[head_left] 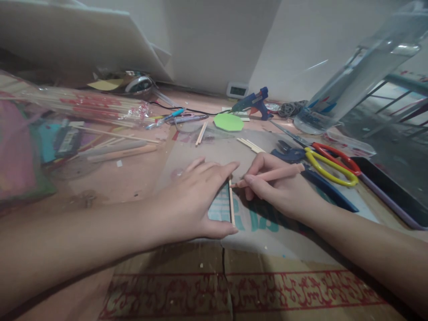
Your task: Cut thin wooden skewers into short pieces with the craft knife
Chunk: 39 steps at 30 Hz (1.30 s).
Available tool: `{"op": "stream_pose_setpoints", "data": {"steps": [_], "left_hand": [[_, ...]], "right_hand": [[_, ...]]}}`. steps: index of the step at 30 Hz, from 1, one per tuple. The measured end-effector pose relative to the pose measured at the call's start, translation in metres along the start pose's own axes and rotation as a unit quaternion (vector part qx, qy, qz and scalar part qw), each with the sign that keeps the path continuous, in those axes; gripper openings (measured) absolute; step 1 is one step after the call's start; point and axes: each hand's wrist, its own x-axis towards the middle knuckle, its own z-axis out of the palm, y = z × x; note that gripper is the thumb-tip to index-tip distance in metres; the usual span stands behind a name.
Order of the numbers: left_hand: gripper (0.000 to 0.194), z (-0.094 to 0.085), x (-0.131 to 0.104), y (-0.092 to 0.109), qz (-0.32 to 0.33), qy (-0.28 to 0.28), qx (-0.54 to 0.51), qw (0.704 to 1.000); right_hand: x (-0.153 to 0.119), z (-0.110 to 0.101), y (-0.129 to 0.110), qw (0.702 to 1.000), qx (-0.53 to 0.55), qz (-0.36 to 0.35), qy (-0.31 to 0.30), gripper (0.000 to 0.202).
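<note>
My left hand [190, 200] spans a short, thin wooden stick [232, 205], its thumb at the near end and its index finger at the far end, holding it down on the grey plastic sheet [301, 240]. In my right hand [281, 191] is a peach-coloured pen [284, 172], gripped between thumb and fingers. Its tip meets or nearly meets the stick, close to the far end. Beyond my right hand lie several cut sticks [249, 145]. Two or three more short sticks [201, 133] rest near a green paper polygon [228, 122].
Right of my right hand lie scissors [331, 167] with red and yellow handles, dark blue pliers [329, 189] and a black phone-like object [394, 191]. A clear bottle [334, 98] and blue glue gun [252, 103] stand behind. Bagged sticks [100, 104] lie at left.
</note>
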Motion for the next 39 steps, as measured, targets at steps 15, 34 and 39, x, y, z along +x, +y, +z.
{"op": "stream_pose_setpoints", "data": {"steps": [15,34,39], "left_hand": [[0.105,-0.0001,-0.0006,0.0001,-0.005,-0.001,-0.014,1.0],[0.117,0.0009,-0.0023,0.0002,-0.041,-0.017,-0.033,0.998],[0.116,0.0012,-0.0023,-0.0003,-0.059,-0.019,-0.034,0.997]], "right_hand": [[-0.0021,-0.0001,-0.0018,0.999,0.023,0.024,0.022,0.019],[0.0023,0.0011,-0.0029,0.999,0.006,0.033,0.029,0.019],[0.0051,0.0014,0.0004,0.999,-0.023,0.012,0.039,0.025]]}}
